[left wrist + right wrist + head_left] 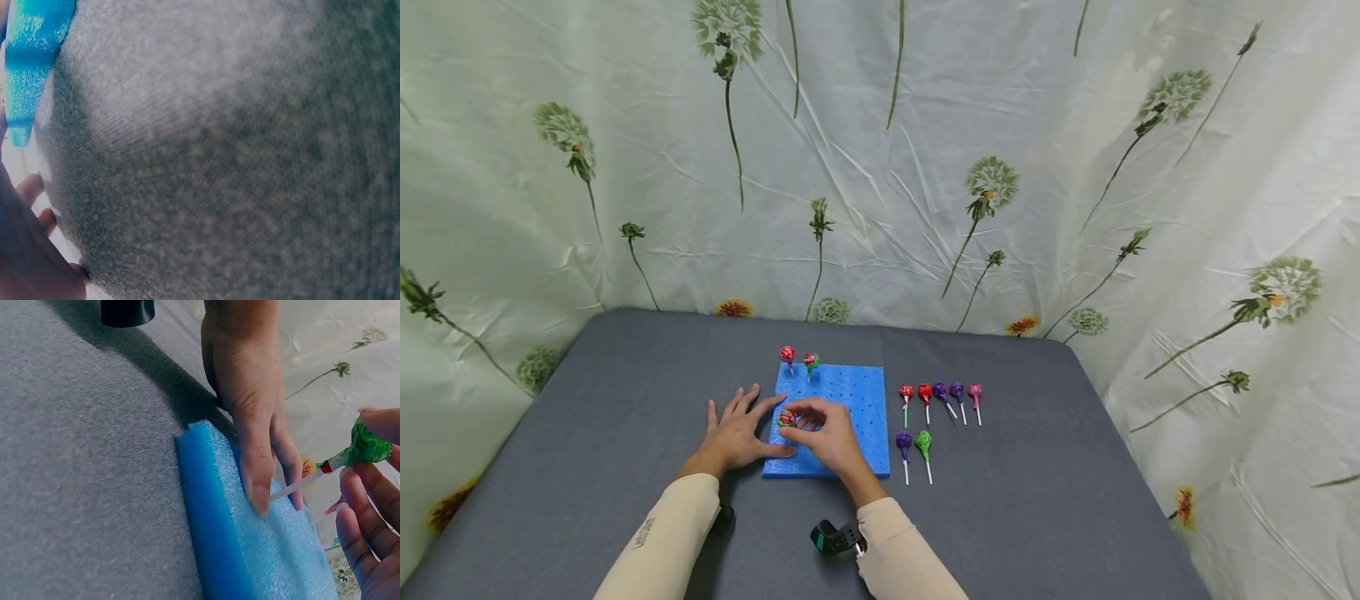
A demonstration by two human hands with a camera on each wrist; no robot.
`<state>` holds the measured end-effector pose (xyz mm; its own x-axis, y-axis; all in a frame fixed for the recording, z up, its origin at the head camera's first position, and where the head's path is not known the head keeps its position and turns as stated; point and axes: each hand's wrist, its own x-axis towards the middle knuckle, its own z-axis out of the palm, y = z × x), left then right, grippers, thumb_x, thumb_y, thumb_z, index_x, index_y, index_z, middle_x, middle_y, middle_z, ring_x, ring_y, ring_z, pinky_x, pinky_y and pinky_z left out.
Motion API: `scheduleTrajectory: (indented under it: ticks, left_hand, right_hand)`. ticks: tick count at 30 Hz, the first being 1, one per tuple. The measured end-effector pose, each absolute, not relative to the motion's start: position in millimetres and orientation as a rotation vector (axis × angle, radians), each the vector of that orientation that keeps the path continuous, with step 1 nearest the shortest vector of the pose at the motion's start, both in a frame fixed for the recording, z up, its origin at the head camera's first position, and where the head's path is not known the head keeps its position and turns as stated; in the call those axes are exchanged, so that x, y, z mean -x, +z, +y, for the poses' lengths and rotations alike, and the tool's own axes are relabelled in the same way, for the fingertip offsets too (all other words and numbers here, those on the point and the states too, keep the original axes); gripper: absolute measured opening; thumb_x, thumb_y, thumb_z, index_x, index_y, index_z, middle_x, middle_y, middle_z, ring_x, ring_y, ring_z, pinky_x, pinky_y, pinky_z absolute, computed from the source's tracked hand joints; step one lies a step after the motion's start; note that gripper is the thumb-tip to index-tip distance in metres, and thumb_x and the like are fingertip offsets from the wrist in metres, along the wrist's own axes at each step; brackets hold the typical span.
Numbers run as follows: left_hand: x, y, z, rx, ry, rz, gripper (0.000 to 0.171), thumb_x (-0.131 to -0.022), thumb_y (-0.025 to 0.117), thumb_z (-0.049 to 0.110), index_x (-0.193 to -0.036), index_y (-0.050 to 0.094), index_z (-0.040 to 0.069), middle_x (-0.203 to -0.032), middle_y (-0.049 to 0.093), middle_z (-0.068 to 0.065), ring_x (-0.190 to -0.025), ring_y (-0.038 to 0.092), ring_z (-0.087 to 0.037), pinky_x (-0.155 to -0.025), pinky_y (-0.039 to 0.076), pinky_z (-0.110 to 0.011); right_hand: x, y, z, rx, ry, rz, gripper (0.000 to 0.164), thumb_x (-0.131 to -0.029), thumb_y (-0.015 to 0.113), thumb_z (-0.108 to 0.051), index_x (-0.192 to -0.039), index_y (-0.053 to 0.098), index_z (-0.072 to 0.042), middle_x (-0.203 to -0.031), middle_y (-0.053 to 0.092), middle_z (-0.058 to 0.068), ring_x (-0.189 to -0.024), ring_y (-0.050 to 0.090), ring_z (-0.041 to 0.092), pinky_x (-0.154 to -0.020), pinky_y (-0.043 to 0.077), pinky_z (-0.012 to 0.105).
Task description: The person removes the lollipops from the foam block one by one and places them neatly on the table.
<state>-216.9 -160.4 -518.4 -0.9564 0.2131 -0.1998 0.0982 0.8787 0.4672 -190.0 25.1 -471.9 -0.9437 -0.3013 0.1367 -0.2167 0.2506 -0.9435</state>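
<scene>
A blue foam board (857,425) with rows of small holes lies on the table. My right hand (829,435) pinches the wrapped head of a red-and-green lollipop (786,418) over the board's left part. In the right wrist view, that lollipop's wrapper (369,445) looks green, and its white stick slants down to the foam beside the left thumb. My left hand (735,435) rests at the board's left edge, fingers spread, thumb and index finger on the foam. Near the far left corner, a red lollipop (787,354) and a red-and-green lollipop (811,361) stand upright in the board.
Right of the board, several lollipops lie in two rows on the grey table (1015,483), among them a purple one (903,442) and a green one (922,442). A black wrist strap (835,537) shows by the right sleeve. Behind hangs a flowered curtain (880,167).
</scene>
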Motion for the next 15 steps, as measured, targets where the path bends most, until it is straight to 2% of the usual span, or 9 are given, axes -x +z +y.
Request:
scheduleTrajectory:
  ticks: [3, 10, 15]
  left_hand:
    - [217.1, -518.0, -160.6, -0.244, 0.689, 2.796, 0.105, -0.065, 0.069, 0.075, -0.149, 0.036, 0.021, -0.156, 0.015, -0.027, -0.142, 0.003, -0.05, -0.105, -0.013, -0.07]
    - [216.8, -516.5, -161.1, -0.241, 0.693, 2.776, 0.106, -0.065, 0.068, 0.076, -0.15, 0.034, 0.022, -0.156, 0.013, -0.028, -0.142, 0.001, -0.05, -0.104, -0.015, -0.07]
    - [217.7, -518.2, -161.8, -0.249, 0.687, 2.78, 0.106, -0.066, 0.067, 0.077, -0.15, 0.034, 0.021, -0.156, 0.014, -0.028, -0.142, 0.002, -0.051, -0.104, -0.015, -0.07]
  right_hand:
    - [193.7, -486.2, 27.7, 0.503, -1.833, 2.426, 0.027, -0.084, 0.076, -0.015, -0.109, 0.071, -0.006, -0.093, 0.069, 0.005, -0.078, 0.057, 0.006, -0.072, 0.051, 0.023]
    - [190.1, -487.5, 35.7, 0.455, -1.854, 2.436, 0.026, -0.083, 0.076, -0.011, -0.108, 0.07, -0.004, -0.094, 0.067, 0.008, -0.079, 0.056, 0.008, -0.071, 0.05, 0.024]
    - [182.1, -474.2, 41.5, 0.434, -1.84, 2.441, 0.026, -0.084, 0.074, -0.006, -0.108, 0.069, 0.0, -0.095, 0.067, 0.012, -0.08, 0.056, 0.013, -0.072, 0.049, 0.026]
